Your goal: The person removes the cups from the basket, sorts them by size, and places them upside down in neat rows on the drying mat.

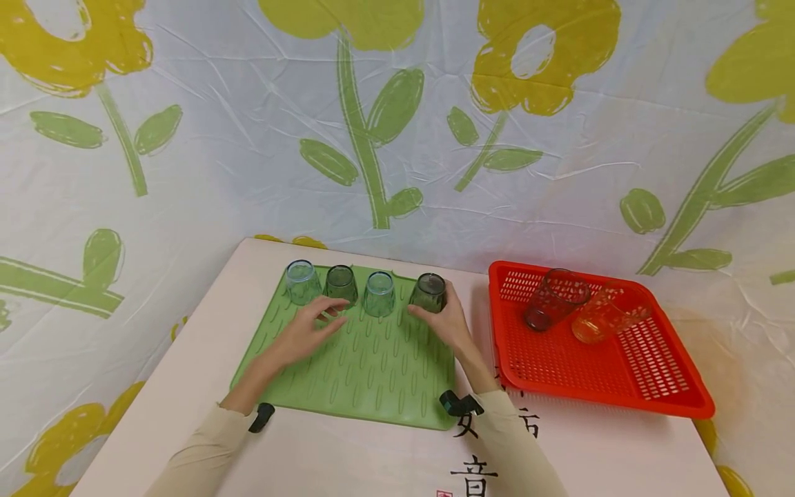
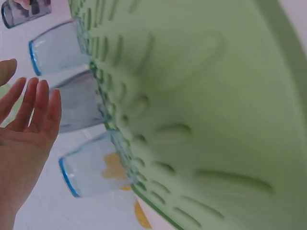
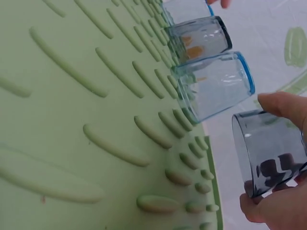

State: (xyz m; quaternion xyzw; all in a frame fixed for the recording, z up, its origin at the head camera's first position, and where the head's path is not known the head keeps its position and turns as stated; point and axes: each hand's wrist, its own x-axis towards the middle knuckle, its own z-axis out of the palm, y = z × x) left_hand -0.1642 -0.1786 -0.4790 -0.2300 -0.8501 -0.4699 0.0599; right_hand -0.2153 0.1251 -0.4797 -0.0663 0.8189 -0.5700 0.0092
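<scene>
While right fingers point(image 3: 254, 211) grip one glass point(image 1: 427, 293), left fingers point(image 2: 53, 112) relaxed; three glasses point(image 1: 379, 297) nearby, two tumblers point(image 1: 555, 301) in basket point(image 1: 584, 392).

Booth-like space, flower-printed cloth point(image 1: 428, 166) around table point(image 1: 373, 452)

right hand point(image 3: 283, 208): grips grey glass tumbler point(image 3: 271, 136) | left: blue-rimmed tumbler point(image 3: 216, 86), second grey tumbler point(image 3: 211, 36), another blue-rimmed tumbler point(image 3: 187, 10) | row: upright on ridged green mat point(image 3: 115, 120)
</scene>
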